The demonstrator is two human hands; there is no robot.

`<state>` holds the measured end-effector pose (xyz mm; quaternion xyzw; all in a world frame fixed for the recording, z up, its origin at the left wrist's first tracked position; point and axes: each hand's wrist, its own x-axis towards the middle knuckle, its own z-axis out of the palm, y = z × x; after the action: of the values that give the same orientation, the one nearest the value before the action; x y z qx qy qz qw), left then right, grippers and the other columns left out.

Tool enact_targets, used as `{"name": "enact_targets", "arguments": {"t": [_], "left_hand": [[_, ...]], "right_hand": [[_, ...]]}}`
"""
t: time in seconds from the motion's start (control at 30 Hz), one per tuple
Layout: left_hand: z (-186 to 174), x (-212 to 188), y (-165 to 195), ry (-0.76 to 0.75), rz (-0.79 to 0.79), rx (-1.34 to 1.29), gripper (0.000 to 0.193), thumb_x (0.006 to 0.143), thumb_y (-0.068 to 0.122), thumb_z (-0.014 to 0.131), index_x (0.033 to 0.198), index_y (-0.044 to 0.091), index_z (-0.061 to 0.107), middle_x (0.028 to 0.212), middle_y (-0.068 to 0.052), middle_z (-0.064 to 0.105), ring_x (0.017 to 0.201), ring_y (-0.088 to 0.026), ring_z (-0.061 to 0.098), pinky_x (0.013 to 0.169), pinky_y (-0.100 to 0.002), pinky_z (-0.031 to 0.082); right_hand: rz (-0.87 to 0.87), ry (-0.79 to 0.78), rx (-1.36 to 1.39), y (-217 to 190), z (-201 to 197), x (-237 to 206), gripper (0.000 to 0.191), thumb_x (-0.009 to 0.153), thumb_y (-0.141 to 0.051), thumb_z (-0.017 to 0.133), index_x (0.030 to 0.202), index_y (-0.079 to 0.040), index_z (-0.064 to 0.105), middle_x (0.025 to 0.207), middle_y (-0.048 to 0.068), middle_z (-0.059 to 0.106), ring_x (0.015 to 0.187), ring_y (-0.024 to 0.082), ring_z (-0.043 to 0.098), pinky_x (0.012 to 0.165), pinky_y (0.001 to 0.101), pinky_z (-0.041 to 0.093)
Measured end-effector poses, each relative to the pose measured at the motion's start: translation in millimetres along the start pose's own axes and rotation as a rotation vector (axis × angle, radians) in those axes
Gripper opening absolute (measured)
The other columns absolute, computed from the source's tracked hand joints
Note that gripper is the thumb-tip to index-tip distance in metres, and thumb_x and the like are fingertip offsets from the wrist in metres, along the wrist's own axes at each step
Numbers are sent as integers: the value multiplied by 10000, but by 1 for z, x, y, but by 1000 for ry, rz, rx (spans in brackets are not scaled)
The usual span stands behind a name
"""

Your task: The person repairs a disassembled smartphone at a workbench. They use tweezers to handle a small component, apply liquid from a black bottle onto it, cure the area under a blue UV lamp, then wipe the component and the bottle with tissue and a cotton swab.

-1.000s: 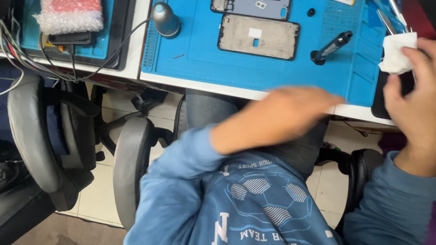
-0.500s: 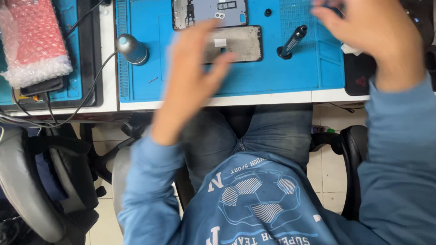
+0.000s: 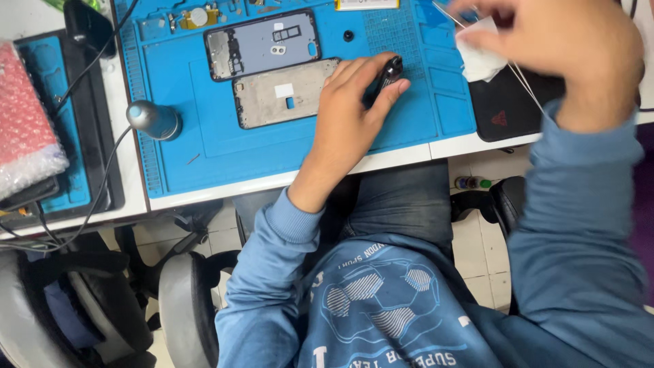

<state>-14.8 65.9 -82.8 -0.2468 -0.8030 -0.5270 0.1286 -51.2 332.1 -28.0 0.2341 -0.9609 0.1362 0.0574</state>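
Fingers of left hand (image 3: 347, 112) half-hide black tool (image 3: 388, 71).

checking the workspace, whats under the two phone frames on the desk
Both the dark phone frame and the grey metal phone frame lie on the blue rubber work mat. The left hand, gripping a black tool, covers the grey frame's right end.

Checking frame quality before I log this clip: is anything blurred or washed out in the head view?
Head view: the right hand and the white cloth it holds are motion-blurred; the left hand on the black tool is fairly sharp; the blue mat is evenly lit, without strong glare.
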Motion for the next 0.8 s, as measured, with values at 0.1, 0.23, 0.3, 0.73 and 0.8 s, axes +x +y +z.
{"name": "enact_targets", "arguments": {"t": [0.1, 0.23, 0.3, 0.73, 0.8], "left_hand": [[-3, -2, 8, 6, 39, -104, 316, 974, 169, 804, 1248, 77, 678, 1077, -65, 682, 916, -174, 679, 797, -268, 557], [-3, -7, 18, 0, 36, -192, 330, 994, 132, 806, 1295, 90, 679, 1069, -47, 641, 901, -138, 650, 813, -236, 544], [-3, -11, 23, -49, 34, -198, 352, 1002, 136, 798, 1327, 94, 671, 1050, -47, 637, 912, -131, 647, 817, -232, 540], [0, -24, 34, -127, 129, -225, 361, 1055, 34, 720, 1395, 52, 601, 1134, -74, 594, 999, -178, 641, 901, -259, 550], [-2, -24, 34, -116, 117, -214, 386, 1035, 27, 738, 1400, 57, 616, 1132, -75, 593, 967, -169, 637, 872, -259, 550]], "right_hand": [[-161, 60, -78, 4, 12, -34, 410, 848, -295, 800, 1168, -45, 746, 1080, 143, 742, 922, 309, 714, 781, 385, 580], [-24, 78, 158, 3, 28, -57, 322, 1003, -113, 788, 1303, -21, 715, 1135, 134, 724, 1009, 269, 711, 884, 343, 567], [49, 212, 321, 0, 28, -61, 246, 1067, -17, 775, 1297, -4, 689, 1144, 122, 710, 1036, 205, 719, 906, 291, 585], [204, 306, 1370, -57, 41, -79, 296, 1090, 84, 638, 1381, 96, 582, 1181, 142, 683, 1048, 131, 676, 916, 232, 568], [217, 229, 1601, -57, 37, -80, 339, 1080, 41, 577, 1415, 95, 572, 1239, 161, 691, 1095, 175, 697, 965, 274, 589]]}}
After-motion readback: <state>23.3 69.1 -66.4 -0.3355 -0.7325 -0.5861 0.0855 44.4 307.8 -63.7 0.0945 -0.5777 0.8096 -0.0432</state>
